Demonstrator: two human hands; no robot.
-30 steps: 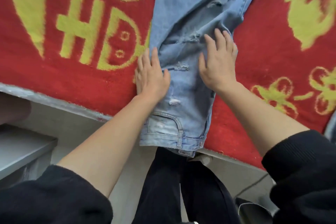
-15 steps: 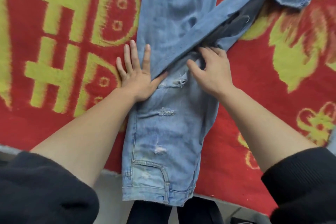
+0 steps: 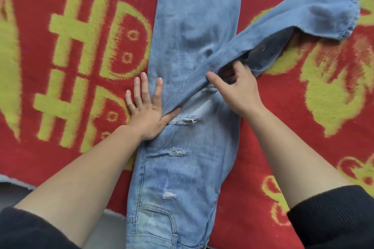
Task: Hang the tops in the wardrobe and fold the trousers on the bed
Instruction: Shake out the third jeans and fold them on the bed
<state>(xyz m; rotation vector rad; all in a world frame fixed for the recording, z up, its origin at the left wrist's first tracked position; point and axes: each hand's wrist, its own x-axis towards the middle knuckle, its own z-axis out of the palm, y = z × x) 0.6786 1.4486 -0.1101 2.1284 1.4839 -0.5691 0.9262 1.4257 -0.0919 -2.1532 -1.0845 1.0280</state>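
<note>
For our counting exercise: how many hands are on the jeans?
2: left hand presses flat on the jeans, at their left edge; right hand grips the folded leg.

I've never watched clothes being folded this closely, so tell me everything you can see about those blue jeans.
The jeans are faded light-blue denim with several frayed rips down the front. They lie flat on a red and yellow blanket, waistband nearest the person. One leg runs straight away; the other is turned off to the right, hem showing. The left hand presses flat on their left edge; the right hand grips the turned leg at its crease.
</note>
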